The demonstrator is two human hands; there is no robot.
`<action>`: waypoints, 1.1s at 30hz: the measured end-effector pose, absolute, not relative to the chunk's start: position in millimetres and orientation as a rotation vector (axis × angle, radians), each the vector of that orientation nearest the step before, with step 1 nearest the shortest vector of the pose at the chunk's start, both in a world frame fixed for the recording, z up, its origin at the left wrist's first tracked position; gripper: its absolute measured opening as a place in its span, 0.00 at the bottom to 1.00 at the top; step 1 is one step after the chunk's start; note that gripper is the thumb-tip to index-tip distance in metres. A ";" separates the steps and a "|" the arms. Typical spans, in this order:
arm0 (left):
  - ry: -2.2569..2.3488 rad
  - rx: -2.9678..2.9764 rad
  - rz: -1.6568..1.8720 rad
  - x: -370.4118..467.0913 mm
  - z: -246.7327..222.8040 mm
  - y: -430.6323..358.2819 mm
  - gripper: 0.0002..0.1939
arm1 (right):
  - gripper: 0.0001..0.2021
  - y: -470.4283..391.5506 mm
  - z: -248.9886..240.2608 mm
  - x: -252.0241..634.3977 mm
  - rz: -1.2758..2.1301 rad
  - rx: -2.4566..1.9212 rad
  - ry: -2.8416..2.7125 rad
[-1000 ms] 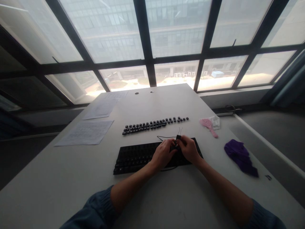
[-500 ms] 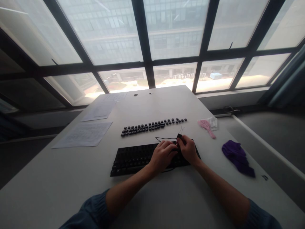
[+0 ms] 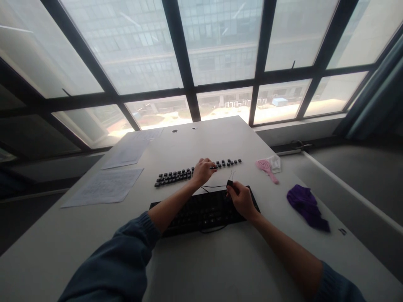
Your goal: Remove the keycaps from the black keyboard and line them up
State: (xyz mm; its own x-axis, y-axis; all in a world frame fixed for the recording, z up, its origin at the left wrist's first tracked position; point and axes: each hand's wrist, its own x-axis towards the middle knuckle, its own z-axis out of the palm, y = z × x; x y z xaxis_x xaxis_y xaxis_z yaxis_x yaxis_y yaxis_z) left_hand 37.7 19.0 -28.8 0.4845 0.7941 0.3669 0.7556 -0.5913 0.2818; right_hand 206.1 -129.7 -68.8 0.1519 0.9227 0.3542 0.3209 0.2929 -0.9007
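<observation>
My left hand (image 3: 203, 172) reaches over the rows of loose black keycaps (image 3: 176, 176), its fingers closed around what looks like a single keycap (image 3: 213, 167); the hand hides part of the rows. In my right hand (image 3: 242, 199) is a small black keycap puller (image 3: 229, 183), gripped between thumb and fingers with its two thin wire prongs pointing up and away. That hand hovers above the right end of a black keyboard (image 3: 201, 209). My left forearm covers the keyboard's left part. A thin black cable (image 3: 215, 186) runs behind the keyboard.
Printed sheets (image 3: 103, 188) lie on the left of the white table (image 3: 208, 144). Toward the right edge are a pink hairbrush (image 3: 266, 166) on a clear plastic bag (image 3: 276, 163), a purple cloth (image 3: 305, 205) and a small dark piece (image 3: 342, 231). Large windows stand beyond.
My left hand has left the right hand's side and moved forward and left to the keycap rows. My right hand still holds the puller over the keyboard. The view has shifted slightly.
</observation>
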 end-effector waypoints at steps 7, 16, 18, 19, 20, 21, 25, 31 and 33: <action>1.528 2.627 0.654 45.1 -52.7 36.4 0.07 | 0.11 -129.4 -70.6 206.5 0.659 -1.233 -1.407; 1.488 2.626 0.648 44.9 -59.2 43.0 0.07 | 0.10 -129.9 -69.6 206.4 0.665 -1.235 -1.423; 1.475 2.623 0.653 44.1 -59.9 43.4 0.07 | 0.10 -130.6 -67.8 206.1 0.665 -1.236 -1.428; 1.468 2.620 0.655 43.8 -60.2 43.5 0.07 | 0.11 -130.9 -67.0 206.1 0.666 -1.235 -1.431; 1.461 2.617 0.659 43.6 -60.2 43.6 0.06 | 0.11 -131.0 -66.4 206.1 0.665 -1.235 -1.431; 1.455 2.613 0.663 43.4 -60.0 43.7 0.06 | 0.11 -131.1 -66.0 206.1 0.664 -1.235 -1.432; 1.448 2.595 0.685 42.8 -53.8 41.5 0.06 | 0.12 -130.9 -66.2 206.4 0.662 -1.238 -1.420; 1.371 2.565 0.792 39.2 -25.6 10.4 0.09 | 0.12 -129.3 -67.4 207.2 0.703 -1.228 -1.331; 1.287 2.562 0.793 39.5 -17.2 -11.1 0.11 | 0.12 -128.8 -66.6 207.7 0.717 -1.211 -1.304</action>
State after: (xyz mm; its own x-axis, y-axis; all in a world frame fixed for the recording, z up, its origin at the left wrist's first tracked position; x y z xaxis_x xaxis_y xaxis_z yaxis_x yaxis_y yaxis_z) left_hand 39.5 -11.1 -17.2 0.4870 0.7843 0.3844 0.6957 -0.6144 0.3723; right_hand 207.7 -128.8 -66.6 0.1933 0.9267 0.3224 0.2237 0.2783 -0.9341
